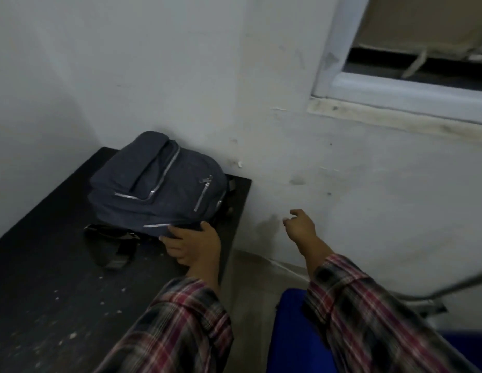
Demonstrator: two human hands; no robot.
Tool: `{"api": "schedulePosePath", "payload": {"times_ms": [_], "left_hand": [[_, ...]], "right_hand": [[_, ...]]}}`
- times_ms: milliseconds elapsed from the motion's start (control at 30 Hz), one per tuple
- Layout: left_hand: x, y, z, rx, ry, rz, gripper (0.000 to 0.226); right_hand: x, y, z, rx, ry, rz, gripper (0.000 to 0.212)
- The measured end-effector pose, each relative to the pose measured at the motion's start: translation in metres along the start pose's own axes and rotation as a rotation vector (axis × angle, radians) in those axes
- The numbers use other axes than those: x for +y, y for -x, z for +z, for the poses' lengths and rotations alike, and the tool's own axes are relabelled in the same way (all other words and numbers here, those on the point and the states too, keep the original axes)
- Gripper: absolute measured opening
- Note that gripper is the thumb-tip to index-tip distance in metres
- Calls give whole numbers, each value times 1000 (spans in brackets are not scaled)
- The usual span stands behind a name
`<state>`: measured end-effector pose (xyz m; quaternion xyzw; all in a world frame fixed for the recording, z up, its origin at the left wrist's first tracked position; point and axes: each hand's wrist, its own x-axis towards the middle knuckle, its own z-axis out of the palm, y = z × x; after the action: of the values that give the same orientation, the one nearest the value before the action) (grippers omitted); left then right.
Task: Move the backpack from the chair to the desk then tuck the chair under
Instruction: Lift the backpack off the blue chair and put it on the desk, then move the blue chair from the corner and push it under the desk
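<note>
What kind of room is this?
Probably a plain study corner or bedroom. A dark desk stands against a scuffed white wall, with a grey backpack on it, a blue chair beside it, and a window above.

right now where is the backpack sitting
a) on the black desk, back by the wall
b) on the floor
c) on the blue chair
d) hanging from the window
a: the backpack lies on the black desk against the wall, with the left hand touching its near edge.
</note>
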<state>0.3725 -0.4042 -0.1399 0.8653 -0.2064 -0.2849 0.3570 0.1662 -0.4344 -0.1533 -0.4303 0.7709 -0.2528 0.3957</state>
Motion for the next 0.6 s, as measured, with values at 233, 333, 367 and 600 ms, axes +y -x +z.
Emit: {"api": "schedulePosePath", "payload": {"times_ms": [233,333,367,600], "left_hand": [[-32,158,43,-422,-307,485,59],[-62,234,59,-605,-368,624,56],[-73,259,64,-665,-368,643,55],[-141,424,96,-996,-482,933,60]], "right_hand": [[122,61,-145,151,109,37,55],[172,92,-213,223,284,25,53],[187,103,-233,240,347,9,53],[294,176,-342,332,1077,-60,50]]}}
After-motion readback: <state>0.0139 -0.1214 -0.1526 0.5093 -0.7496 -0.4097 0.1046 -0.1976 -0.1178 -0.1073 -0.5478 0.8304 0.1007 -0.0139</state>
